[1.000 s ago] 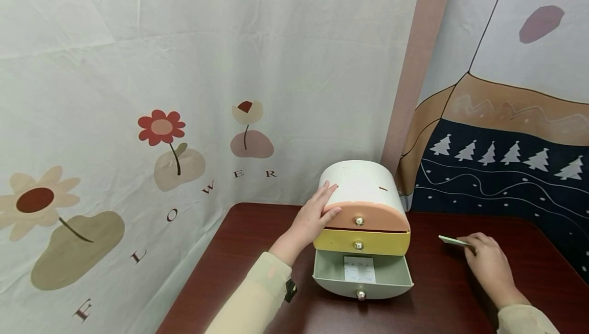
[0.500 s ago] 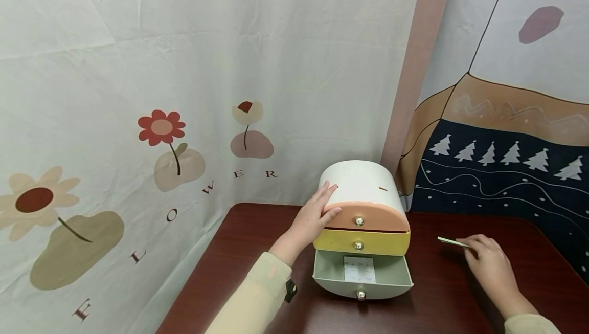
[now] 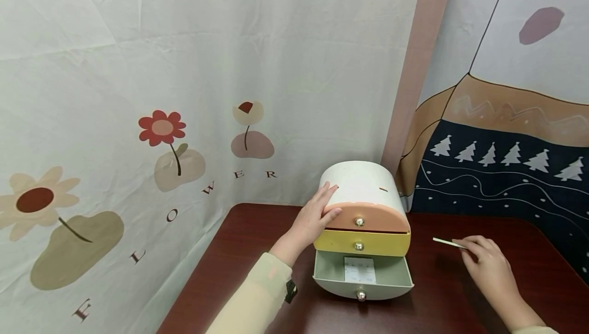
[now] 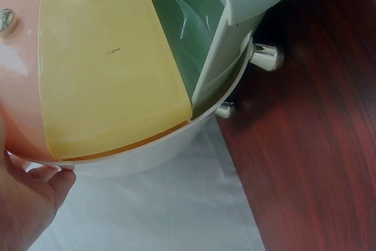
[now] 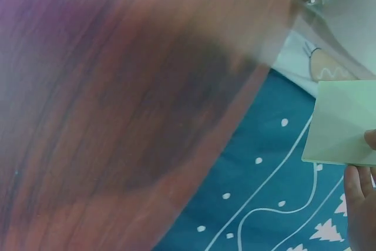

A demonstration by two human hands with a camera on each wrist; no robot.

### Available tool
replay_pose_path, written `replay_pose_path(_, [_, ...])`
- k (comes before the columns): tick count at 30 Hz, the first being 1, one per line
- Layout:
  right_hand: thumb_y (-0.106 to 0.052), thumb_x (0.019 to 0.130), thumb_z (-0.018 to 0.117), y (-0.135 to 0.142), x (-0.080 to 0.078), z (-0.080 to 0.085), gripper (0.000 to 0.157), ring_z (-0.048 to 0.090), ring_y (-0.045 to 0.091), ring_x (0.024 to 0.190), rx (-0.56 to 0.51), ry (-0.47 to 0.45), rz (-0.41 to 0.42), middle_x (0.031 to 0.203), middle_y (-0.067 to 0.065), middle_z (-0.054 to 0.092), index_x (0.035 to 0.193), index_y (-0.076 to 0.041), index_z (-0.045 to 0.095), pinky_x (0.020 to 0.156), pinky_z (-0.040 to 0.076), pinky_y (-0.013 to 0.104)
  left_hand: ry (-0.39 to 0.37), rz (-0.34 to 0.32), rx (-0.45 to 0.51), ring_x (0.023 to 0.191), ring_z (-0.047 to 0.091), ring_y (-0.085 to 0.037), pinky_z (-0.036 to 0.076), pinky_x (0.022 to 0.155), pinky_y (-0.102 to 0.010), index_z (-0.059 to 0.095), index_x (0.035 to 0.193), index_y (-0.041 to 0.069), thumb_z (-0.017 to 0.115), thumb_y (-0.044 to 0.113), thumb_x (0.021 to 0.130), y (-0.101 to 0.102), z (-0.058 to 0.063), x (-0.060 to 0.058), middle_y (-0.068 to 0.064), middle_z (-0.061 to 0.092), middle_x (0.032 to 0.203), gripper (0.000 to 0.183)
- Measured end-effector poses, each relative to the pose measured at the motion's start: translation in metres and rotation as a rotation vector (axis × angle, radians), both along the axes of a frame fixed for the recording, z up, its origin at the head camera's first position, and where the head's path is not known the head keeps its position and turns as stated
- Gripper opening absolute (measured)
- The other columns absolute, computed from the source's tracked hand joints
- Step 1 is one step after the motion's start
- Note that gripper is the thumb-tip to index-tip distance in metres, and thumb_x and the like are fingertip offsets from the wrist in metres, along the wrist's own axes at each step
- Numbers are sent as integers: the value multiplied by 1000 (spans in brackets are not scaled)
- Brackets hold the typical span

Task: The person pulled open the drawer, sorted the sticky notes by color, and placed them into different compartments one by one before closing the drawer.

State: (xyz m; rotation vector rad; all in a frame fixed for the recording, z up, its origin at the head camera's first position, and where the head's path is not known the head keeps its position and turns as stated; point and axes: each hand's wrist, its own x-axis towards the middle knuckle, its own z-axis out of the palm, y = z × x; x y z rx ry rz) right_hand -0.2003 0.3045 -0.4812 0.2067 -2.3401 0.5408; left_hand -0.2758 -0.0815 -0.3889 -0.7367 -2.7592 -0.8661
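A small rounded drawer cabinet [image 3: 356, 183] has a white shell and orange, yellow and green drawer fronts. Its bottom green drawer [image 3: 391, 272] is pulled out, and a white square with faint print [image 3: 360, 270] lies inside. My left hand [image 3: 313, 216] rests on the cabinet's left side, fingers extended along the shell and thumb against the orange drawer front [image 3: 340, 216]. To the right, my right hand [image 3: 489, 267] pinches a thin light green sticky note pad [image 5: 341, 121] between thumb and fingers. The pad is held above the table, apart from the cabinet, nearly edge-on in the head view.
The dark red-brown table [image 3: 257, 237] bears the cabinet near its back edge. Behind it hangs a pale curtain [image 3: 299, 68] printed with flowers, and a dark blue cloth with white trees [image 3: 497, 180] hangs at the right. Metal feet [image 4: 267, 57] lift the cabinet off the tabletop.
My right hand has shifted slightly left with the sticky note pad, which has tilted further edge-on. The left hand, the cabinet and the open drawer stay where they were.
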Motion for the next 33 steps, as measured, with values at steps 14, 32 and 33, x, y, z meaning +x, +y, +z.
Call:
replay_pose_path(14, [10, 58, 78, -18, 14, 14, 38, 43, 4, 82, 8, 104, 94, 87, -1, 61, 89, -11, 74, 60, 34, 14, 10, -8, -1, 143, 25, -24, 31, 108, -54, 18, 151, 37, 37, 62, 92, 0, -1, -1, 5, 11, 160, 66])
replay_pose_path(32, [-4, 70, 67, -37, 29, 23, 19, 42, 0, 87, 20, 125, 224, 89, -7, 59, 86, -14, 73, 72, 36, 12, 4, -4, 1, 144, 23, -22, 30, 110, -52, 19, 151, 37, 38, 61, 93, 0, 1, 0, 6, 12, 160, 65])
replay_pose_path(33, [-11, 76, 64, -37, 29, 23, 14, 43, 1, 87, 29, 130, 236, 90, -8, 59, 86, -14, 73, 73, 36, 12, 4, -2, 0, 144, 23, -22, 30, 110, -52, 19, 151, 38, 38, 61, 93, 0, 0, 0, 6, 12, 160, 65])
